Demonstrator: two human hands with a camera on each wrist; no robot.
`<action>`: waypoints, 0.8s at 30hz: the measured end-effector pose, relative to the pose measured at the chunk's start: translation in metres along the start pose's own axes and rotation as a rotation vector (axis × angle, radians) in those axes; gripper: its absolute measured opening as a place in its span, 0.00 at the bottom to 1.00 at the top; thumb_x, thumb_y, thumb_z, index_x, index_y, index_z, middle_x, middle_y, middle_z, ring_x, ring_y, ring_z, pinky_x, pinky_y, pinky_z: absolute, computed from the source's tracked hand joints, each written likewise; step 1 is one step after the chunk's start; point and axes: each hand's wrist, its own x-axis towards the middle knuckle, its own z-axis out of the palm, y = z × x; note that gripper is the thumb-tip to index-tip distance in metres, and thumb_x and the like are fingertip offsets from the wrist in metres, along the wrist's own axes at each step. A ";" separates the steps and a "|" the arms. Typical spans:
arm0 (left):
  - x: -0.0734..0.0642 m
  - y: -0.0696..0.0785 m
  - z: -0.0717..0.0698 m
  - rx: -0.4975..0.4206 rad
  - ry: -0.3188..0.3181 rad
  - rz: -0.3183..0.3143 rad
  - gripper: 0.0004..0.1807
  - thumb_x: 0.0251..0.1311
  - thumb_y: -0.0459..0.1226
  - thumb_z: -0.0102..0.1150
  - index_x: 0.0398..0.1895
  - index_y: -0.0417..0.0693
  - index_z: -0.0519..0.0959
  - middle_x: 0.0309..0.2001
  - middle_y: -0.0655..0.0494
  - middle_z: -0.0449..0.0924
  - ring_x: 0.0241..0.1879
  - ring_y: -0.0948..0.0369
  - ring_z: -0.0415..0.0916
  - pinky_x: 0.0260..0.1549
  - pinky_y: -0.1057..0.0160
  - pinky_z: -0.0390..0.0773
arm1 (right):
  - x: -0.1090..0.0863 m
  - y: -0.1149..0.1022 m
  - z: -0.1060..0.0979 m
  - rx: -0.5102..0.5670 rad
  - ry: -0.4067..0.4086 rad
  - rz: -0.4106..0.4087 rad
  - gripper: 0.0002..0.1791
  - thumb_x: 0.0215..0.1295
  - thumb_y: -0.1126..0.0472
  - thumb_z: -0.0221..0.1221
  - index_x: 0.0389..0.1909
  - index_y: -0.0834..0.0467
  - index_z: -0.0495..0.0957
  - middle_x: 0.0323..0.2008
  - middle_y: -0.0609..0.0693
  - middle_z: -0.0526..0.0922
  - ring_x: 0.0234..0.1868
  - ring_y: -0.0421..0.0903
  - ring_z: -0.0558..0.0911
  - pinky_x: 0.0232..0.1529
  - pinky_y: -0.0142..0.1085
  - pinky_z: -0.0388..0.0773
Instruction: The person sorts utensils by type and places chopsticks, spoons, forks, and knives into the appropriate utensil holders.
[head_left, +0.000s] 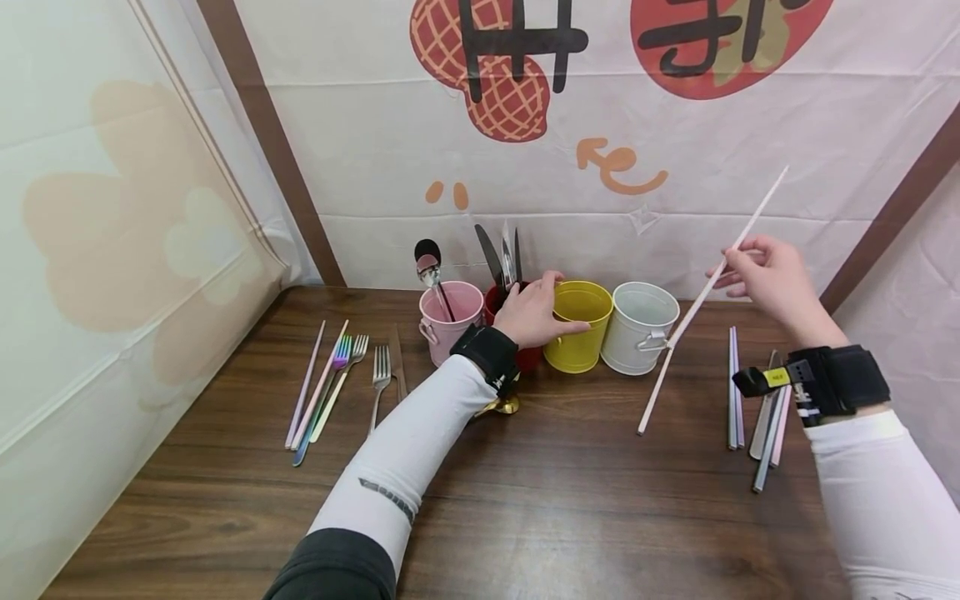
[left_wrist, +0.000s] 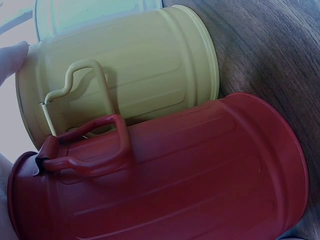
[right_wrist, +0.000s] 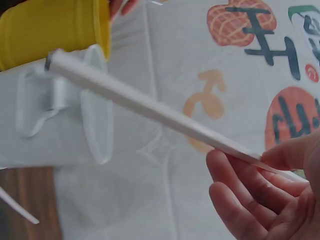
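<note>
My right hand [head_left: 765,271] pinches a pale chopstick [head_left: 693,308] near its upper part, between thumb and fingers. The chopstick slants in front of the white bucket's [head_left: 640,321] right side, as seen from the head. My left hand [head_left: 534,310] is at the yellow bucket [head_left: 579,333], its thumb across the front of the rim and its fingers at the back left. Beneath that hand stands the red bucket [left_wrist: 190,175], partly covered in the head view, with several knives [head_left: 507,254] upright in it. The pink bucket [head_left: 452,321] holds spoons [head_left: 429,265].
On the left of the wooden table [head_left: 525,500] lie chopsticks [head_left: 306,383], forks [head_left: 381,367] and a brown knife [head_left: 397,358]. A gold spoon [head_left: 508,406] lies near the left forearm. More chopsticks [head_left: 735,387] lie at right with cutlery partly under the right wrist. A printed cloth [head_left: 360,150] hangs behind.
</note>
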 end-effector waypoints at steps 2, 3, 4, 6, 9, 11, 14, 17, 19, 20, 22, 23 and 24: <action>0.000 0.000 0.000 -0.005 0.004 0.002 0.48 0.51 0.67 0.60 0.66 0.48 0.58 0.59 0.52 0.74 0.62 0.57 0.67 0.67 0.44 0.52 | 0.004 -0.009 0.002 0.008 0.040 -0.035 0.15 0.76 0.59 0.47 0.47 0.70 0.69 0.25 0.31 0.83 0.27 0.30 0.82 0.27 0.25 0.78; 0.000 0.000 0.000 -0.008 0.005 0.003 0.48 0.51 0.67 0.60 0.66 0.48 0.58 0.59 0.52 0.74 0.62 0.57 0.67 0.67 0.44 0.52 | 0.005 -0.013 0.003 0.019 0.064 -0.047 0.14 0.75 0.59 0.47 0.47 0.67 0.69 0.25 0.30 0.82 0.27 0.30 0.82 0.27 0.24 0.78; 0.000 0.000 0.001 -0.012 0.003 0.003 0.48 0.51 0.67 0.60 0.66 0.48 0.58 0.59 0.52 0.74 0.62 0.57 0.67 0.67 0.44 0.52 | 0.007 -0.017 0.005 0.036 0.089 -0.061 0.12 0.75 0.59 0.47 0.46 0.65 0.70 0.25 0.29 0.82 0.27 0.30 0.82 0.27 0.24 0.78; 0.001 -0.001 0.001 -0.011 0.000 0.005 0.48 0.51 0.67 0.60 0.66 0.49 0.58 0.59 0.53 0.74 0.62 0.58 0.67 0.67 0.45 0.52 | 0.008 -0.023 0.010 0.076 0.143 -0.091 0.08 0.75 0.60 0.47 0.45 0.60 0.70 0.25 0.29 0.82 0.27 0.31 0.83 0.28 0.23 0.78; 0.001 -0.001 0.001 -0.013 -0.002 0.007 0.48 0.51 0.67 0.60 0.66 0.49 0.58 0.59 0.53 0.74 0.62 0.58 0.67 0.67 0.45 0.52 | 0.011 -0.029 0.022 0.118 0.207 -0.148 0.05 0.74 0.62 0.47 0.45 0.56 0.70 0.27 0.34 0.83 0.29 0.32 0.83 0.29 0.24 0.79; 0.001 -0.001 0.001 -0.017 0.004 0.011 0.48 0.51 0.67 0.60 0.66 0.49 0.58 0.59 0.53 0.74 0.62 0.57 0.68 0.67 0.44 0.52 | 0.013 -0.033 0.032 0.129 0.233 -0.182 0.06 0.74 0.62 0.48 0.46 0.57 0.70 0.31 0.41 0.85 0.29 0.33 0.84 0.30 0.24 0.79; 0.000 -0.001 0.000 -0.024 0.009 0.012 0.48 0.51 0.67 0.61 0.66 0.48 0.58 0.58 0.52 0.75 0.61 0.57 0.68 0.67 0.44 0.53 | 0.016 -0.037 0.048 0.117 0.240 -0.213 0.08 0.74 0.61 0.49 0.48 0.60 0.70 0.37 0.54 0.85 0.31 0.33 0.83 0.31 0.24 0.79; -0.001 -0.001 0.000 -0.031 0.007 0.008 0.48 0.51 0.67 0.61 0.65 0.49 0.58 0.58 0.53 0.75 0.61 0.57 0.68 0.67 0.45 0.52 | 0.018 -0.040 0.065 0.122 0.217 -0.233 0.09 0.74 0.62 0.49 0.48 0.64 0.69 0.40 0.63 0.84 0.31 0.34 0.83 0.32 0.25 0.79; -0.001 -0.001 0.000 -0.035 0.003 0.003 0.48 0.51 0.67 0.61 0.65 0.49 0.58 0.58 0.53 0.74 0.62 0.58 0.68 0.67 0.45 0.51 | 0.021 -0.039 0.075 0.106 0.192 -0.241 0.10 0.74 0.63 0.49 0.48 0.66 0.69 0.41 0.65 0.83 0.31 0.35 0.84 0.32 0.24 0.78; -0.001 -0.001 0.000 -0.034 0.002 0.001 0.48 0.51 0.67 0.61 0.66 0.49 0.58 0.58 0.53 0.74 0.62 0.58 0.67 0.68 0.45 0.50 | 0.021 -0.039 0.080 0.095 0.179 -0.245 0.10 0.74 0.64 0.49 0.48 0.67 0.69 0.41 0.66 0.83 0.31 0.35 0.83 0.31 0.24 0.78; -0.001 -0.001 0.000 -0.029 0.005 0.001 0.48 0.51 0.67 0.61 0.66 0.49 0.58 0.59 0.52 0.74 0.62 0.57 0.68 0.68 0.45 0.50 | 0.023 -0.036 0.090 0.058 0.149 -0.252 0.11 0.74 0.64 0.49 0.49 0.69 0.69 0.40 0.66 0.83 0.32 0.38 0.84 0.32 0.24 0.78; -0.001 -0.001 0.000 -0.023 0.005 -0.001 0.48 0.51 0.67 0.61 0.66 0.49 0.58 0.59 0.52 0.74 0.62 0.57 0.68 0.68 0.45 0.51 | 0.023 -0.034 0.095 0.037 0.135 -0.253 0.12 0.74 0.64 0.49 0.49 0.70 0.68 0.40 0.66 0.83 0.32 0.39 0.84 0.32 0.24 0.77; -0.001 -0.001 0.000 -0.020 0.006 -0.002 0.48 0.51 0.67 0.61 0.66 0.49 0.58 0.59 0.52 0.74 0.62 0.57 0.68 0.68 0.46 0.51 | 0.024 -0.031 0.099 0.017 0.122 -0.250 0.12 0.74 0.64 0.50 0.49 0.70 0.69 0.40 0.66 0.83 0.32 0.41 0.84 0.33 0.24 0.77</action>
